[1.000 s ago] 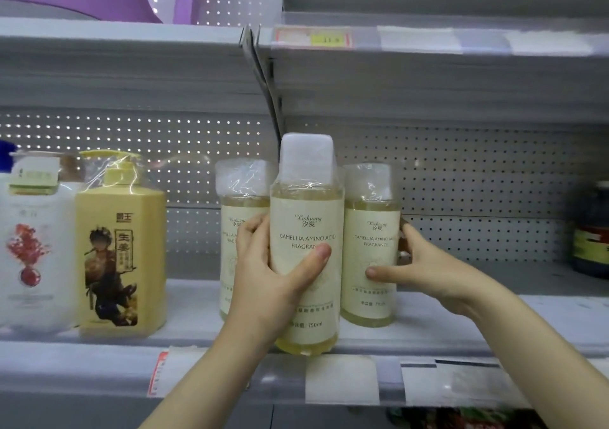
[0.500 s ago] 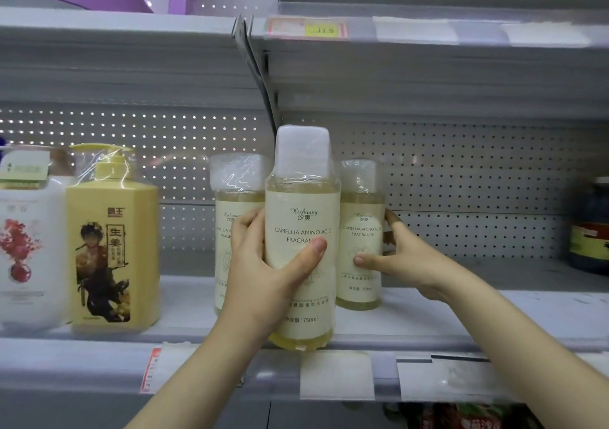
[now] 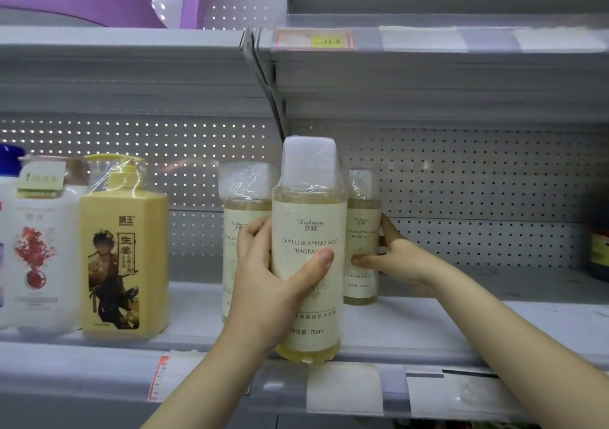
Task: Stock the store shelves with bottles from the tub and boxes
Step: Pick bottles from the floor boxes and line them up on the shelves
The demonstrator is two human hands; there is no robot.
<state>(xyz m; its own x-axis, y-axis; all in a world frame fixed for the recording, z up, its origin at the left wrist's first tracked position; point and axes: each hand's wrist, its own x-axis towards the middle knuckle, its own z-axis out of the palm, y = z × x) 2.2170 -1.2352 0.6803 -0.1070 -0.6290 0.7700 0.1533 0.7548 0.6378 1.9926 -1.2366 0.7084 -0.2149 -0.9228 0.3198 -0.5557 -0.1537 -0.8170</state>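
**At the shelf's front edge: one bottle in each of your hands**

On the middle shelf (image 3: 428,323), your left hand (image 3: 273,283) is wrapped round the front bottle (image 3: 308,224), with the thumb across its cream label and the fingers curled round its left side. This bottle stands upright, film-wrapped at the cap, with its base at the shelf's front lip. I cannot tell whether it rests there or is lifted.

Your right hand (image 3: 402,260) reaches further in and pinches the right rear bottle (image 3: 362,230), thumb on the label and fingers round its far side. That bottle stands upright on the shelf, partly hidden behind the front one.

Behind your left hand stands the left rear bottle (image 3: 239,217), the same make as the other two. To its left is a yellow pump bottle (image 3: 123,263), with a white bottle (image 3: 36,247) just beside it. A dark bottle (image 3: 598,250) sits well apart at the far right. Overhead, a price tag (image 3: 314,39) is fixed to the upper shelf's edge.
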